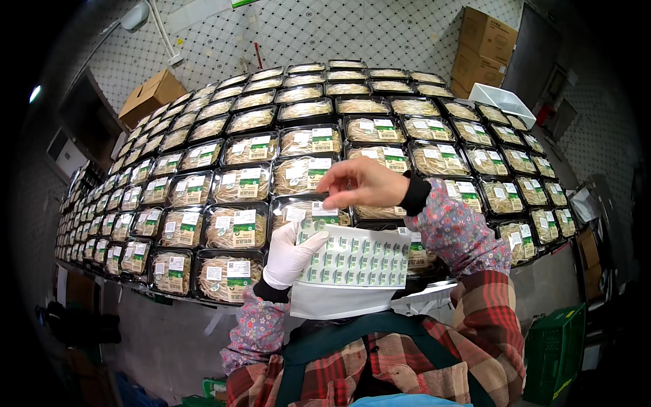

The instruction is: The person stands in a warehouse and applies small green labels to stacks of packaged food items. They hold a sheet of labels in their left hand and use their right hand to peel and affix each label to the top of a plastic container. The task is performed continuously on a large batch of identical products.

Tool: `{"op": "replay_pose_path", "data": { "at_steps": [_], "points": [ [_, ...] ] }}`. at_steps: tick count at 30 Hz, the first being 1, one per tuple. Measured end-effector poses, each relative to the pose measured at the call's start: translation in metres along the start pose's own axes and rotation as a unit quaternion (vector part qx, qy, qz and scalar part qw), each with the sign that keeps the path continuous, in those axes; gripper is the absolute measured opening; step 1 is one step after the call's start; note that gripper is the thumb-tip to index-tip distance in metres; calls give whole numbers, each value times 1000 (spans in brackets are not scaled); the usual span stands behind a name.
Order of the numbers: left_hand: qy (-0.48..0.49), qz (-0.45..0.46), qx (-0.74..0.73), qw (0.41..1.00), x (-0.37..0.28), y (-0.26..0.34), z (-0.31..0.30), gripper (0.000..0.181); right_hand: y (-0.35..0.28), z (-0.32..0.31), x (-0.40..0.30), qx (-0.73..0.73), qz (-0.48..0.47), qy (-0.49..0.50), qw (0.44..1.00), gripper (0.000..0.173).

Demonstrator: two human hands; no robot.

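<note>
My left hand [290,257], in a white glove, grips a sheet of small green-and-white stickers [356,259] by its left edge, the thumb lying on top. White backing paper [341,301] hangs below the printed rows. My bare right hand [363,183] hovers above the trays just beyond the sheet, fingers bent, with a gap between thumb and forefinger; I see nothing held there. Under the hands stand black plastic trays with clear lids, packed with pale strands that look like bean sprouts. A nearby tray [236,229] carries a green-and-beige label and white stickers bearing print.
Rows of similar trays cover the wide table; the far ones, such as this tray [305,109], show no labels. Cardboard boxes [485,38] are stacked at the back right, near a white bin [501,102]. Another carton [152,96] stands back left. A green crate [554,351] sits lower right.
</note>
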State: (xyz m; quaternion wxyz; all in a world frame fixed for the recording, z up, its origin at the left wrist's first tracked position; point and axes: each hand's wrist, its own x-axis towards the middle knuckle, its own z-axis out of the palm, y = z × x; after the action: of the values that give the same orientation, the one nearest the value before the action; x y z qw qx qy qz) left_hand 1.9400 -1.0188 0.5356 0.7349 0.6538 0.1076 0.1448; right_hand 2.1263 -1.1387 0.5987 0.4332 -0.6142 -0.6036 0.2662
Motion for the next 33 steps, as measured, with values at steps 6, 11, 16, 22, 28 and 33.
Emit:
{"op": "replay_pose_path", "data": {
  "at_steps": [6, 11, 16, 22, 28, 33],
  "points": [
    [-1, 69, 100, 993, 2, -10, 10, 15, -4, 34, -10, -130, -128, 41, 982, 13],
    [40, 69, 128, 989, -10, -16, 2, 16, -12, 42, -11, 78, -47, 20, 996, 13],
    [54, 55, 107, 991, -21, -13, 10, 17, 113, -45, 4, -28, 32, 305, 951, 20],
    [91, 47, 83, 991, -39, -12, 0, 13, 167, -43, -6, -259, 217, 353, 873, 28],
    [102, 51, 90, 989, -52, -6, -8, 10, 183, -45, -7, -258, 192, 398, 860, 37],
    [126, 74, 59, 987, -60, -10, -26, 8, 192, -65, -23, -204, 198, 458, 842, 39]
  ]
}}
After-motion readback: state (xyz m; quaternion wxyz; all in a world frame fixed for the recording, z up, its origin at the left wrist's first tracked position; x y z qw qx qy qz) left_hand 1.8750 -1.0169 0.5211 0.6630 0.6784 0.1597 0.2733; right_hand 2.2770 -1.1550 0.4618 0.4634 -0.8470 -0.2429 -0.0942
